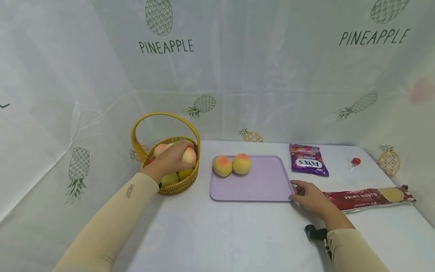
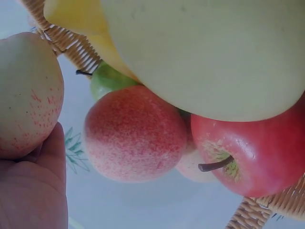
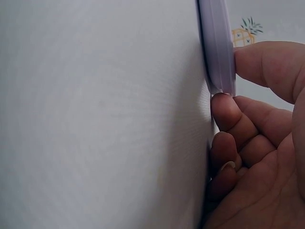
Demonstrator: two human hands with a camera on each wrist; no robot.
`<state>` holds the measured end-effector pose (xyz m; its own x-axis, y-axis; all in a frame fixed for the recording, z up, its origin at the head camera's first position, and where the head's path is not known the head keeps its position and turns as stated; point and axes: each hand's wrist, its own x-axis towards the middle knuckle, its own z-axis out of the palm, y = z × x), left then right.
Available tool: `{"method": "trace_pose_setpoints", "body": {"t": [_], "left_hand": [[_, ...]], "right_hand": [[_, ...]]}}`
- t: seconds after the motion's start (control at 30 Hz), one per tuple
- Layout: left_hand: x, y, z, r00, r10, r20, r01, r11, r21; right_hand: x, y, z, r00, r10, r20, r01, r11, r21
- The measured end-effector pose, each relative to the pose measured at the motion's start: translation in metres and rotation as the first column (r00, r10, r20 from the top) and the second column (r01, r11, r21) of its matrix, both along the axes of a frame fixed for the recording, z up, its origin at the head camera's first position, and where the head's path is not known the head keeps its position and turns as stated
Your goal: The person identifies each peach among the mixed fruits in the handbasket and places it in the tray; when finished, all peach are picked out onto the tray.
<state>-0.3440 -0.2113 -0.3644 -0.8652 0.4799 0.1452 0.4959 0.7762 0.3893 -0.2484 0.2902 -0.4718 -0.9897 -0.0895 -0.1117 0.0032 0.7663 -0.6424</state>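
My left hand (image 1: 169, 159) reaches into the wicker basket (image 1: 181, 186) and grips a pale peach (image 1: 189, 155) with pink blush. In the left wrist view, that peach (image 2: 28, 95) lies against the fingers at the left, beside a redder peach (image 2: 136, 133) and a red apple (image 2: 252, 150) in the basket. Two yellow-orange peaches (image 1: 222, 166) sit side by side at the back left of the lilac tray (image 1: 259, 185). My right hand (image 1: 310, 197) pinches the tray's right edge near its front corner, thumb and fingertips at the rim (image 3: 219, 52).
A purple Fox's sweets bag (image 1: 308, 160) lies behind my right hand, with a red lollipop (image 1: 355, 161) farther right. A red spaghetti packet (image 1: 370, 198) stretches right of that hand. The basket's tall handle (image 1: 163, 113) arches over the fruit. Patterned cloth hangs behind.
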Motion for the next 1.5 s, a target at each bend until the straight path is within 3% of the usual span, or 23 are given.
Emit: {"method": "trace_pose_setpoints", "body": {"t": [0.33, 0.6, 0.77, 1.0, 1.37, 1.5], "left_hand": [[0.01, 0.006, 0.006, 1.0, 0.018, -0.021, -0.016, 0.998, 0.062], [0.023, 0.02, 0.016, 0.996, -0.023, -0.082, 0.032, 0.994, 0.108], [0.027, 0.029, 0.017, 0.997, -0.031, -0.07, 0.04, 0.99, 0.132], [0.029, 0.051, 0.015, 0.998, -0.06, -0.022, 0.063, 0.984, 0.164], [0.022, 0.081, 0.003, 0.988, -0.14, -0.059, 0.148, 0.977, 0.156], [0.022, 0.091, -0.003, 0.986, -0.162, -0.031, 0.165, 0.974, 0.154]], "right_hand": [[-0.001, 0.002, -0.003, 1.0, 0.01, -0.009, -0.01, 1.0, -0.015], [-0.005, 0.003, -0.002, 0.999, 0.023, -0.035, -0.024, 1.0, -0.021], [-0.007, 0.002, 0.0, 0.999, 0.026, -0.039, -0.027, 1.0, -0.01], [-0.001, 0.002, -0.001, 1.0, 0.007, -0.003, -0.007, 1.0, -0.016], [-0.001, 0.001, -0.001, 1.0, 0.003, -0.003, -0.003, 1.0, -0.018], [-0.001, -0.001, 0.0, 1.0, -0.007, 0.013, 0.007, 1.0, -0.011]]}}
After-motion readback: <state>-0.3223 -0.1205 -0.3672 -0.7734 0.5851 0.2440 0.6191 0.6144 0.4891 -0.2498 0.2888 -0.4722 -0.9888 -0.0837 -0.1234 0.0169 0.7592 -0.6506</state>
